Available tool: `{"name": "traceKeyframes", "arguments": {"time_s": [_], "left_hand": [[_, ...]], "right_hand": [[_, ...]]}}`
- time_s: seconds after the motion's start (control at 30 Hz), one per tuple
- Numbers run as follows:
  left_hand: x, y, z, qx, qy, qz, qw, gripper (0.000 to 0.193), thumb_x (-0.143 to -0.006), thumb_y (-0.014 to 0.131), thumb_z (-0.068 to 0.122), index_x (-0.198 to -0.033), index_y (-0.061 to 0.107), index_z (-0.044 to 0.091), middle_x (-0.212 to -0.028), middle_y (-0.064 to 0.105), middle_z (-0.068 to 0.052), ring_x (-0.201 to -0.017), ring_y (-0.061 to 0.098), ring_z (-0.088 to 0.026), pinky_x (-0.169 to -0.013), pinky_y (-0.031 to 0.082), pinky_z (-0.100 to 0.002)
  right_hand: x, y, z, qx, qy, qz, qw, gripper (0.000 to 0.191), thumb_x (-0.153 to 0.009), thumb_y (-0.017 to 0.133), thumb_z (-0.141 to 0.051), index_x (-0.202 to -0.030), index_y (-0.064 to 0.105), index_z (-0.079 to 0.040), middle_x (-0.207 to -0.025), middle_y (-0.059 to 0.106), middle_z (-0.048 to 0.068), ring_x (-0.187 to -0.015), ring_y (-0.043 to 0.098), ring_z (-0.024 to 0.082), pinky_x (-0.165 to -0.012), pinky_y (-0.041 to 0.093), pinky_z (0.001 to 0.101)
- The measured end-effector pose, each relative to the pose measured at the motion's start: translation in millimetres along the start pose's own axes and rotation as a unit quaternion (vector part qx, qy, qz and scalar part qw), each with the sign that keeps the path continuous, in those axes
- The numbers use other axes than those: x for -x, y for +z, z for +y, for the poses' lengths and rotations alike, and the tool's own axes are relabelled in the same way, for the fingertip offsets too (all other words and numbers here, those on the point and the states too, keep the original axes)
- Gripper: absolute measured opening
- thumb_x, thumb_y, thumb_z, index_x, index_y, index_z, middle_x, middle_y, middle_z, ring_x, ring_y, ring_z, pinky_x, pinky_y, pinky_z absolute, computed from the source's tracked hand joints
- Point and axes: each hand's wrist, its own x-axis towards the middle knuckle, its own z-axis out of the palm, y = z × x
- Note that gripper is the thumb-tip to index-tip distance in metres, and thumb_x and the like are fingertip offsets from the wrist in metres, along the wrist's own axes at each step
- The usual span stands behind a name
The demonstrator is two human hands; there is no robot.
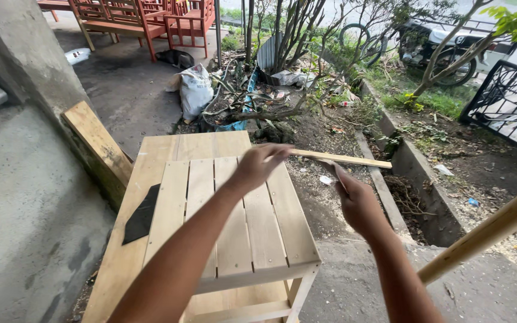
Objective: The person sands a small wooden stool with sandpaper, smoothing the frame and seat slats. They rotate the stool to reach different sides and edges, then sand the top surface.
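Note:
My left hand [258,164] is closed on one end of a thin pale wooden strip [354,160], held in the air over the far right corner of a slatted wooden piece of furniture [234,239]. The strip runs out to the right past the furniture's edge. My right hand [357,200] reaches up under the strip near its middle, fingers pointing at it; whether it touches the strip I cannot tell. A dark sheet of sandpaper [143,214] lies on the left part of the slatted top.
A wooden board [94,143] leans against the concrete wall at left. A round wooden pole [486,233] crosses the lower right. Beyond lie a white sack [195,90], a rubbish pile among bushes, red wooden chairs [145,21], a concrete drain [417,197] and a parked motorcycle.

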Motion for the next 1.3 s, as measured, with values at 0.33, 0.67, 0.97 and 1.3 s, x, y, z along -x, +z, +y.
{"name": "traceKeyframes", "arguments": {"time_s": [0.33, 0.67, 0.97, 1.3], "left_hand": [[65.6, -6.2, -41.7, -0.396, -0.218, -0.270, 0.850, 0.074, -0.102, 0.023, 0.065, -0.160, 0.026, 0.020, -0.170, 0.013, -0.005, -0.156, 0.013, -0.031, -0.125, 0.014, -0.047], [65.4, -12.1, -19.8, -0.384, -0.227, -0.254, 0.858, 0.071, -0.100, 0.029, 0.064, -0.159, 0.030, 0.024, -0.169, 0.019, -0.002, -0.154, 0.018, -0.028, -0.124, 0.016, -0.045], [66.4, -17.1, -15.4, -0.396, -0.235, -0.269, 0.846, 0.072, -0.100, 0.028, 0.064, -0.160, 0.028, 0.025, -0.169, 0.018, 0.000, -0.155, 0.017, -0.027, -0.125, 0.015, -0.042], [66.6, -24.1, -6.4, -0.406, -0.260, -0.276, 0.832, 0.068, -0.101, 0.024, 0.061, -0.160, 0.026, 0.027, -0.170, 0.015, 0.002, -0.156, 0.014, -0.024, -0.126, 0.011, -0.043]], "right_hand": [[7.7, 142.2, 96.4, -0.336, 0.176, -0.094, 0.920, 0.064, -0.110, 0.040, -0.059, -0.099, 0.060, 0.001, -0.071, 0.046, 0.006, -0.058, 0.040, 0.018, -0.051, 0.034, 0.0348], [47.7, 139.9, 88.9, -0.517, 0.172, -0.079, 0.835, 0.068, -0.092, 0.039, -0.059, -0.132, 0.060, -0.009, -0.121, 0.074, 0.003, -0.106, 0.071, 0.009, -0.091, 0.056, 0.0289], [-96.2, 158.6, 56.1, -0.468, 0.272, -0.091, 0.836, 0.071, -0.100, 0.048, -0.061, -0.119, 0.067, 0.004, -0.098, 0.073, 0.014, -0.077, 0.070, 0.020, -0.073, 0.057, 0.0358], [-12.6, 152.0, 55.0, -0.596, 0.244, -0.154, 0.749, 0.068, -0.098, 0.045, -0.056, -0.128, 0.061, 0.002, -0.113, 0.073, 0.016, -0.095, 0.074, 0.021, -0.084, 0.060, 0.0377]]}}
